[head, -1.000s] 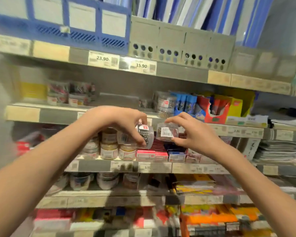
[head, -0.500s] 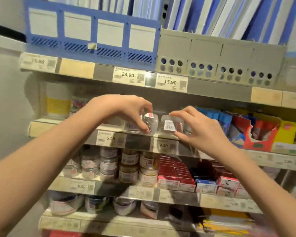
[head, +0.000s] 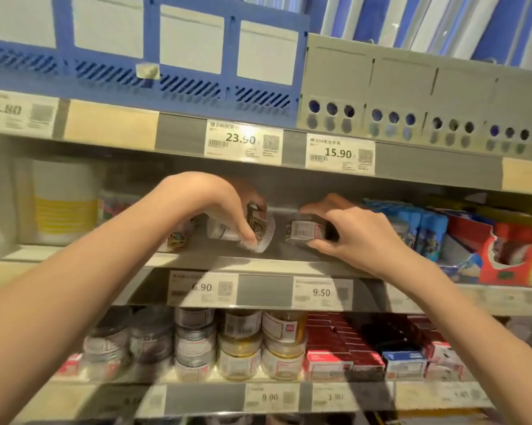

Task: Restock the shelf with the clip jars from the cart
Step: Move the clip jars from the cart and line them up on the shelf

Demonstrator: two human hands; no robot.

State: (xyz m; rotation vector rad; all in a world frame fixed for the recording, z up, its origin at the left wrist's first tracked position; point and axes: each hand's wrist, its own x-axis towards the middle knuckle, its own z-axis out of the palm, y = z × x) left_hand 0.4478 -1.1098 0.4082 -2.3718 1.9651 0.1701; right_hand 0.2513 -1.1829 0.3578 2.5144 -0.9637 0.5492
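My left hand grips a clear clip jar tilted on its side, low over the grey shelf board. To its right, my right hand holds a second clip jar with a barcode label facing me, inside the same shelf bay. Both hands reach under the upper shelf. Whether either jar touches the board is unclear. Another jar with coloured clips stands behind my left wrist.
Price tags line the shelf edge. Blue packs and a red torn box stand to the right, a white and yellow tub to the left. Stacked jars and red boxes fill the shelf below.
Both hands have carried their jars up and forward, from in front of the lower shelves into the bay above the 6.90 and 9.50 tags. The view has tilted upward.
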